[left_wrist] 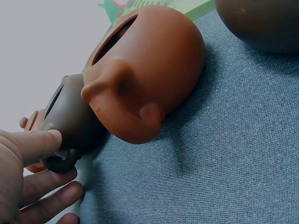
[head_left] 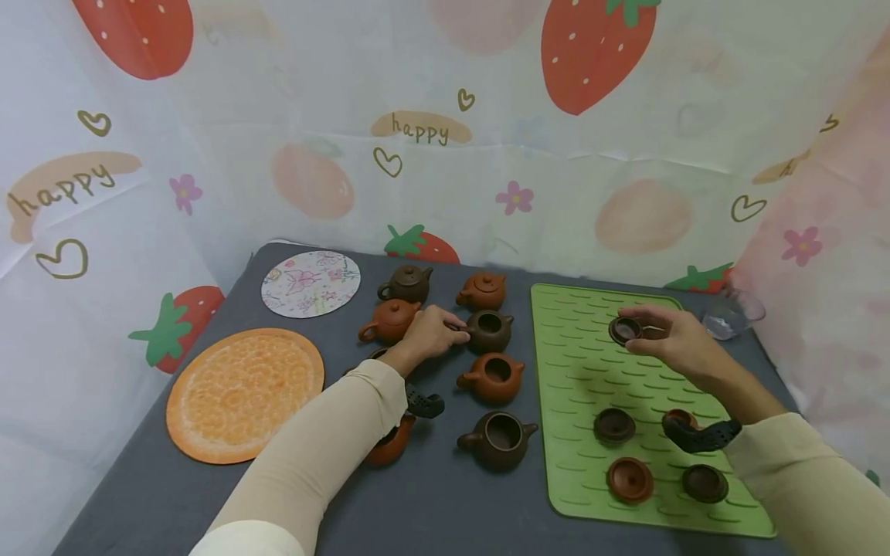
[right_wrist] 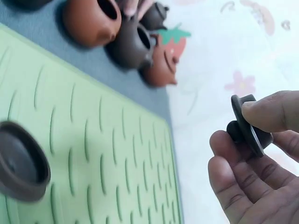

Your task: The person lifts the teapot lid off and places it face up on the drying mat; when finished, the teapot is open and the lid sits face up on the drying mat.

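My left hand (head_left: 434, 330) pinches the handle of a dark brown teapot (head_left: 489, 330), which stands lidless on the table. In the left wrist view, the thumb is on top of that handle (left_wrist: 60, 161) with fingers beneath. Above the green mat, my right hand (head_left: 670, 340) holds a small dark teapot lid (right_wrist: 247, 126) between thumb and fingers, its hollow side showing in the head view. A lidless reddish clay teapot (head_left: 492, 378) and a larger dark one (head_left: 499, 440) stand nearer me. Behind the gripped pot sits an orange-brown teapot (head_left: 482, 290) with its lid on.
Several lids, including a dark one (head_left: 615, 425) and a reddish one (head_left: 630, 479), lie on the green mat (head_left: 577, 494). Leftward are lidded teapots (head_left: 391, 320), others partly hidden by my left arm, an orange round mat (head_left: 243, 394) and a patterned one (head_left: 310, 284). A clear glass vessel (head_left: 725, 318) stands back right.
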### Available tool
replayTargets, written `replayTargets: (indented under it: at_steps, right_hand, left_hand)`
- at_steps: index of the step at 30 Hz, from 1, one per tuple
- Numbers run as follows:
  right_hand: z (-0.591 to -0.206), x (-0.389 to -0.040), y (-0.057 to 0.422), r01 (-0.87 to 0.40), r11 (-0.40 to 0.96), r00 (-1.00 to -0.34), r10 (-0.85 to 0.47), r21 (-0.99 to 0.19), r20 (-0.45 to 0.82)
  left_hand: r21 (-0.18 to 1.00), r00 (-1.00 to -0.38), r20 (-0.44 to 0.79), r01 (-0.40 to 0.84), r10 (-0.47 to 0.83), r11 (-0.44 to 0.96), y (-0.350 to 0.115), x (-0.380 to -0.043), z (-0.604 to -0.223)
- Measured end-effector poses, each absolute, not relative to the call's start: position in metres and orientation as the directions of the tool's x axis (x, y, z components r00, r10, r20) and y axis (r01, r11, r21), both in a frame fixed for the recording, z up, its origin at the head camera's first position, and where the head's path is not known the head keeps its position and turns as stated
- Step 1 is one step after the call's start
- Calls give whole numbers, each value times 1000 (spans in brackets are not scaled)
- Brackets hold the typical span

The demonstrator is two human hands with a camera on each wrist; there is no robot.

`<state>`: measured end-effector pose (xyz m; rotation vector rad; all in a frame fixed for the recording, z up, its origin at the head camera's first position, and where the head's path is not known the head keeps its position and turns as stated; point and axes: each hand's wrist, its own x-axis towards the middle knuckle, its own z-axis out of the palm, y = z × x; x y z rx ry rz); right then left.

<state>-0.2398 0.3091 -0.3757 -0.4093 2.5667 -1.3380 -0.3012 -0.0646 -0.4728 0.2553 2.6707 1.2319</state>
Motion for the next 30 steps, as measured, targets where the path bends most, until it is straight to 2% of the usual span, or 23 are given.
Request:
replayTargets:
  at_steps: [10,30]
  right_hand:
    - [-388,-242,339,-120,617,-942,-318,-778,-107]
    - [-414,-248,370,-65,703,-928,-303,-709,-215]
  left_hand:
    - [758,-969,-98,75,226,648,-65,-302,-473]
    - [764,-967,-87,90,240,639,-65,-302,-472]
